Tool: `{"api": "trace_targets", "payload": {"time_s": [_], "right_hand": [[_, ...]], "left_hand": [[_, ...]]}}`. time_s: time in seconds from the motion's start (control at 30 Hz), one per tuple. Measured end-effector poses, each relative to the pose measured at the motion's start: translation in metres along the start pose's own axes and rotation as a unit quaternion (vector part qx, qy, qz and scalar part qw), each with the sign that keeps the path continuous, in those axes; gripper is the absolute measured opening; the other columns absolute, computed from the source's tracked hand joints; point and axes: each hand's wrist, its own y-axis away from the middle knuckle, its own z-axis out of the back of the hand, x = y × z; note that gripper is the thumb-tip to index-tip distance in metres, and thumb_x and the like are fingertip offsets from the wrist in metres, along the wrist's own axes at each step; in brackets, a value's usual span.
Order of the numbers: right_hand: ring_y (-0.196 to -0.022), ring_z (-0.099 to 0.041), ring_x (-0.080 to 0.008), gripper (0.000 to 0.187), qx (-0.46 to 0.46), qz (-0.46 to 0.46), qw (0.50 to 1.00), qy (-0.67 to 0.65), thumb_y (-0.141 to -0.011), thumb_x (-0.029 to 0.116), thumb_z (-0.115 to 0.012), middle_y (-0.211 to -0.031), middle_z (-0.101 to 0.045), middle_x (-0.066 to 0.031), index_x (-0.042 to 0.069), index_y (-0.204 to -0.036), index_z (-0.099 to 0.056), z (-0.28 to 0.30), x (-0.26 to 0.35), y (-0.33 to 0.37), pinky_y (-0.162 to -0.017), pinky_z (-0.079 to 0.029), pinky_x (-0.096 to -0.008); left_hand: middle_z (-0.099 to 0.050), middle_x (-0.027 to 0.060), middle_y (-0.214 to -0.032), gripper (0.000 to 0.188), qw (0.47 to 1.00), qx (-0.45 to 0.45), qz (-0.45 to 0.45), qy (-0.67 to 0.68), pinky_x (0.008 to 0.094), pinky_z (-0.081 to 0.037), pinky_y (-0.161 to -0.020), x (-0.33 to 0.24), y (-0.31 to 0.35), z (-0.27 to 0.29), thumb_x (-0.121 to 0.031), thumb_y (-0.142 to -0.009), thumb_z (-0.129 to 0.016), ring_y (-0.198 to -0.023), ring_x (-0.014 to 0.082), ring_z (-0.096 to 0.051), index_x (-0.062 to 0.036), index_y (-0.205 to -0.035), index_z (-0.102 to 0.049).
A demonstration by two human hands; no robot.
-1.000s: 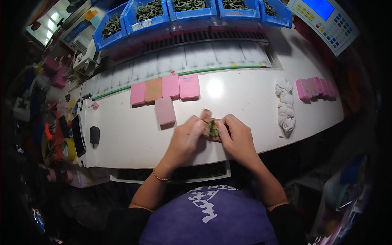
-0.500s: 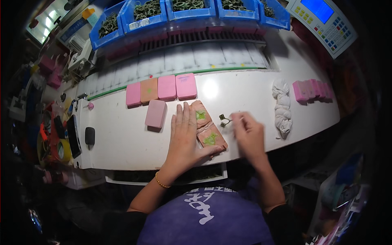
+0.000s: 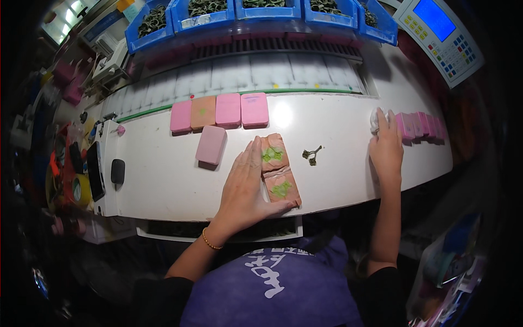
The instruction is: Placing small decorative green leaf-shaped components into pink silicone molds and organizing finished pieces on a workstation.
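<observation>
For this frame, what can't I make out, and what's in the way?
All in the head view:
White cloth: mostly covered by the right hand; gripped or merely touched, I cannot tell.
Opened brown block: left edge hidden behind the left hand.
Blue bins: cut off by the top edge.
White drawer: contents lost in shadow.

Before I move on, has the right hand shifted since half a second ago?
Yes. Against the row of pink blocks, the right hand has moved rightward, closer to them, from beside the dark branched piece to the white cloth.
</observation>
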Motion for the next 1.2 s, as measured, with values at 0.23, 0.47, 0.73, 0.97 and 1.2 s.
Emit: {"api": "trace_targets", "payload": {"time_s": [0.23,0.47,0.73,0.97,1.2], "right_hand": [[-0.100,-0.065,-0.0316,0.055,-0.022,0.248,0.923,-0.293,-0.075,0.000,-0.061,-0.129,-0.064,-0.0156,0.001,-0.130,-0.061,0.057,0.065,0.054,-0.089,-0.052,-0.0412],[-0.077,-0.058,-0.0288,0.054,0.080,0.384,0.870,-0.299,-0.070,0.002,-0.067,-0.126,-0.065,-0.0116,0.002,-0.124,-0.065,0.057,0.112,0.074,-0.072,-0.053,-0.0383],[-0.088,-0.062,-0.0310,0.056,0.101,0.377,0.880,-0.272,-0.070,0.004,-0.066,-0.133,-0.061,-0.0157,0.007,-0.126,-0.065,0.042,0.107,0.032,-0.078,-0.053,-0.0380],[-0.121,-0.048,-0.0289,0.061,0.090,0.187,0.912,-0.354,-0.080,-0.001,-0.066,-0.148,-0.047,-0.0153,0.004,-0.139,-0.054,0.033,0.085,0.077,-0.097,-0.044,-0.0357],[-0.093,-0.054,-0.0145,0.039,0.212,0.057,0.722,-0.656,-0.094,0.006,-0.065,-0.113,-0.055,-0.0083,0.000,-0.132,-0.057,-0.003,0.109,0.105,-0.088,-0.045,-0.0272]], "left_hand": [[-0.035,0.0287,-0.150,0.135,0.999,-0.006,0.011,-0.045,0.0468,-0.029,-0.116,0.010,0.006,0.006,-0.049,-0.059,-0.089,-0.139,0.0412,-0.037,0.0090,-0.153,-0.011],[-0.031,0.0295,-0.153,0.126,1.000,-0.005,-0.020,-0.002,0.0516,-0.023,-0.120,0.011,0.003,-0.006,-0.046,-0.063,-0.085,-0.145,0.0392,-0.032,0.0104,-0.152,-0.015],[-0.031,0.0282,-0.154,0.122,0.998,-0.032,-0.037,0.044,0.0500,-0.020,-0.121,0.013,0.005,-0.003,-0.051,-0.072,-0.079,-0.145,0.0392,-0.030,0.0099,-0.153,-0.012],[-0.055,0.0176,-0.138,0.059,0.897,-0.161,0.019,0.412,0.0338,-0.048,-0.103,0.006,0.003,-0.017,-0.003,-0.097,-0.059,-0.118,0.0213,-0.060,-0.0010,-0.150,-0.033],[-0.069,0.0115,-0.101,0.028,0.934,-0.099,-0.009,0.342,0.0312,-0.053,-0.085,0.004,0.012,-0.011,-0.013,-0.087,-0.076,-0.091,0.0188,-0.068,-0.0011,-0.111,-0.067]]}}
